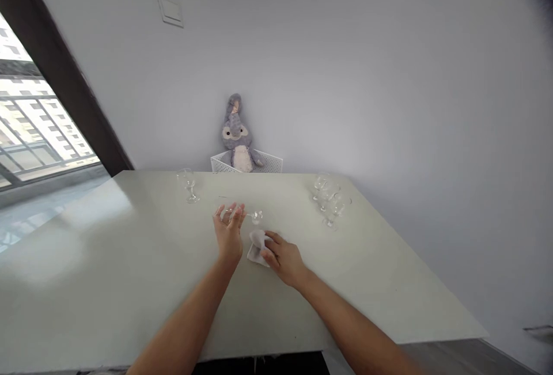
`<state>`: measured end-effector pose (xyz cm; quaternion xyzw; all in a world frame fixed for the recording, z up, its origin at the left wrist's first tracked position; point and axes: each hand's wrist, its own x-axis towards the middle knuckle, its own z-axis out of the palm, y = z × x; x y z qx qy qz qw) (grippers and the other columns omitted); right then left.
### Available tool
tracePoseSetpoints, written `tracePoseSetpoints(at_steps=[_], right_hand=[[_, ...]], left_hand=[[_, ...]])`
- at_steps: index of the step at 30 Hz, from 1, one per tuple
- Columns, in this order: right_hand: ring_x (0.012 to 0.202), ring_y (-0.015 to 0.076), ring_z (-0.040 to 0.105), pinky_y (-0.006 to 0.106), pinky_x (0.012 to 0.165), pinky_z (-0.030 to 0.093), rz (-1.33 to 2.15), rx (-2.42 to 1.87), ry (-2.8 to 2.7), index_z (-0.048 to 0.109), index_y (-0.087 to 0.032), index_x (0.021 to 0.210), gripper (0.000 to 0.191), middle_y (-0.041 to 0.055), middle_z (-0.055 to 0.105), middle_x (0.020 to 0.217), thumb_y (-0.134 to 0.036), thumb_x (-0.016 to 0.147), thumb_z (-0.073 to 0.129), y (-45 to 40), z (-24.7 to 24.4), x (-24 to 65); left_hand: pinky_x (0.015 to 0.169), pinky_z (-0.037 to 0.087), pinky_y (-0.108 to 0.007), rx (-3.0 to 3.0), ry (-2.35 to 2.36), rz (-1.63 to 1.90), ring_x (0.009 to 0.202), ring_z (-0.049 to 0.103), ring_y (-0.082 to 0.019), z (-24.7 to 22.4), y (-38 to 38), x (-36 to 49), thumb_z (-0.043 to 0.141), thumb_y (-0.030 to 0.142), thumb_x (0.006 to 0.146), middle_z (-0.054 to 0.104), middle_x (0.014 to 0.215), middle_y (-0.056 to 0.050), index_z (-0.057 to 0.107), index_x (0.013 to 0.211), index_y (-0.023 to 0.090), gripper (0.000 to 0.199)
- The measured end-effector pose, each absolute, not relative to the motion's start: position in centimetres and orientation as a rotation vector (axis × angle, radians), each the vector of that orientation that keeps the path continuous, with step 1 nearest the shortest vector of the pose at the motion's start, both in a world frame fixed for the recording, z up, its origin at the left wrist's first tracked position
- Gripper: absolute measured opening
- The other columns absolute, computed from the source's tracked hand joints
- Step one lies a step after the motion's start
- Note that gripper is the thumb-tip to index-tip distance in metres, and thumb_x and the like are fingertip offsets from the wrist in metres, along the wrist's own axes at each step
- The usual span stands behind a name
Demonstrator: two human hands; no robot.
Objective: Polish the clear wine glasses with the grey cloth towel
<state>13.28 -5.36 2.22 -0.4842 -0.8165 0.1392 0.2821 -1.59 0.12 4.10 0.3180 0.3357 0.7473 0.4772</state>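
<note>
The cloth is white, the held glass colourless, the tabletop pale greenish, the plush toy grey-and-cream.

A pale grey wall fills the upper frame, a switch at upper left. A bright, dark-framed window stands far left; a whitish table spans the lower frame.
</note>
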Motion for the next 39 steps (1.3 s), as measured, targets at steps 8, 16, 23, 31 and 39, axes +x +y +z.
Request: tracePoseSetpoints(at_steps=[8,16,23,31,39], right_hand=[[0.072,0.013,0.056,0.023,0.06,0.043,0.125,-1.391,-1.854,0.053,-0.019,0.109,0.029,0.0064,0.056,0.094,-0.029,0.085,0.041,-5.2,3.9,14.1],[0.074,0.0148,0.059,0.023,0.067,0.041,0.176,-1.565,-1.825,0.062,-0.021,0.085,0.018,0.003,0.064,0.085,-0.024,0.079,0.046,-5.8,2.3,19.5],[0.048,0.0152,0.049,0.024,0.05,0.033,0.244,-1.994,-1.379,0.058,-0.017,0.058,0.033,0.0012,0.056,0.051,-0.042,0.075,0.045,-5.4,0.1,28.1],[0.054,0.0143,0.05,0.023,0.052,0.033,0.266,-2.061,-1.303,0.059,-0.017,0.065,0.028,0.0016,0.057,0.058,-0.04,0.073,0.044,-3.9,-0.2,30.0],[0.052,0.014,0.051,0.023,0.05,0.032,0.231,-2.129,-1.336,0.054,-0.019,0.085,0.022,-0.0016,0.056,0.058,-0.036,0.075,0.046,-6.8,0.8,29.4]], left_hand=[[0.089,0.043,-0.042,1.409,0.669,1.818,0.107,0.052,-0.023,3.3,-2.1,0.3,0.065,0.025,0.069,0.046,0.119,-0.01,0.033,0.116,0.026,0.057],[0.095,0.034,-0.045,2.132,0.835,1.265,0.118,0.04,-0.026,1.6,-3.2,1.6,0.06,0.037,0.072,0.043,0.128,-0.011,0.026,0.129,0.027,0.067],[0.085,0.042,-0.04,1.864,1.094,1.373,0.102,0.051,-0.021,1.1,-1.7,0.9,0.047,0.032,0.081,0.055,0.109,-0.008,0.037,0.121,0.024,0.042],[0.079,0.045,-0.036,1.731,1.097,1.405,0.09,0.056,-0.018,0.8,-1.5,1.1,0.049,0.035,0.079,0.059,0.097,-0.006,0.045,0.115,0.025,0.037],[0.075,0.045,-0.032,1.297,1.184,1.702,0.086,0.056,-0.016,1.8,0.7,-1.1,0.049,0.037,0.079,0.058,0.093,-0.006,0.045,0.109,0.022,0.034]])
